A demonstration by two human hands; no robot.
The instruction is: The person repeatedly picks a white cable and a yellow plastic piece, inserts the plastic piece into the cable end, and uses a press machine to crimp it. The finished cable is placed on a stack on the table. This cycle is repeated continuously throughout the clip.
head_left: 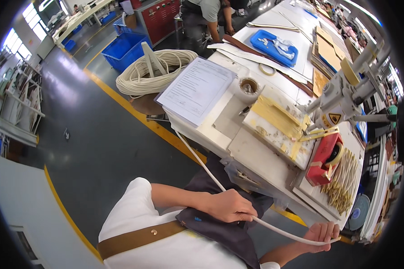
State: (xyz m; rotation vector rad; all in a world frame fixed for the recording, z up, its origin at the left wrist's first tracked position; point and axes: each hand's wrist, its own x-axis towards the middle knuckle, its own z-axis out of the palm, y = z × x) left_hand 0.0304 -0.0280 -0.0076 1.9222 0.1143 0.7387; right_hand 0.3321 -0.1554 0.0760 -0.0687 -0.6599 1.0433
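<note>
A cream-white cord [278, 229] runs across my front from beneath the table's left edge. My left hand [231, 206] is closed around it in front of my apron. Farther right, the fingers of my right hand [319, 234] pinch it close to its yellowish tip. Between the two hands the cord sags in a shallow curve. A large coil of similar cord [141, 85] lies beyond the table's left corner. On the table, near my right hand, lies a bundle of cut cord pieces [345, 172] with yellow ends, beside a red tape dispenser [318, 172].
A white bench machine [339, 105] stands behind a board with yellow tape [274, 116]. A printed sheet [197, 89] lies at the table's left corner, near a tape roll [248, 89]. Farther back are a blue tray [274, 47], a blue bin [126, 51] and a seated person [209, 11].
</note>
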